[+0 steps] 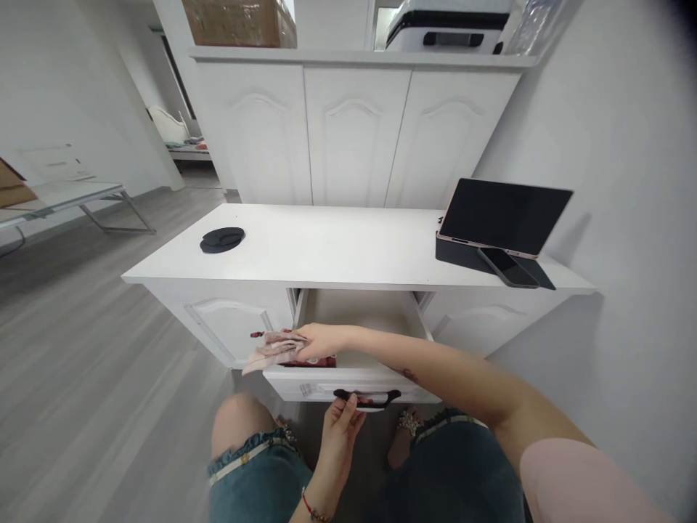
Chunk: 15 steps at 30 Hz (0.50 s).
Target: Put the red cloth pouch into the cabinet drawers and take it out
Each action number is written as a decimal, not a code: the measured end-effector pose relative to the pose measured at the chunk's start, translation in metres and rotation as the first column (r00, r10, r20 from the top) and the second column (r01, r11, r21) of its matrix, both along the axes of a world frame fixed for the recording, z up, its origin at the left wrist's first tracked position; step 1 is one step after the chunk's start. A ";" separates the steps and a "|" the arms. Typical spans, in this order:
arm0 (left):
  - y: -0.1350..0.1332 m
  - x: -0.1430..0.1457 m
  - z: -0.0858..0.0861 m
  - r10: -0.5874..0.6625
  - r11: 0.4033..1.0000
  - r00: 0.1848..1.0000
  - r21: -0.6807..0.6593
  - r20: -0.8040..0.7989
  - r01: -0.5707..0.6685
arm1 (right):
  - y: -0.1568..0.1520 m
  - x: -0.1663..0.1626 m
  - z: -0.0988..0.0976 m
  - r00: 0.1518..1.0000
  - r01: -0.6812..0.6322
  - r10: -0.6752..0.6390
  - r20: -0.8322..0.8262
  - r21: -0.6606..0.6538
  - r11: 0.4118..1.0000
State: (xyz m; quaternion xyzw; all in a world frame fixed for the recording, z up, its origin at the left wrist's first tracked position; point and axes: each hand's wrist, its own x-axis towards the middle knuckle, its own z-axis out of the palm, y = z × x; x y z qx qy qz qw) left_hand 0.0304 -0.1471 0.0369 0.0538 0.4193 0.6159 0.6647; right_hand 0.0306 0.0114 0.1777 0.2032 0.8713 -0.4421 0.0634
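A white drawer (305, 381) stands pulled out from the low white cabinet (327, 250). My left hand (340, 428) grips the drawer's black handle (367, 398) from below. My right hand (321, 341) reaches across over the drawer's left end, fingers closed on a folded pinkish patterned cloth (272, 349) that sticks out past the drawer's left side. More dark red fabric lies in the drawer beneath that hand. The far part of the drawer's inside looks bare.
On the cabinet top sit a round black disc (221, 239) at the left and a dark tablet (504, 216) on a black stand with a phone (507, 266) at the right. A tall white cupboard (353, 131) stands behind. My knees are below the drawer.
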 end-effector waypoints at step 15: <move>0.012 -0.002 0.004 -0.027 0.999 0.999 0.039 -0.020 0.027 | -0.005 0.034 0.009 0.934 -0.197 0.274 -0.227 0.312 0.929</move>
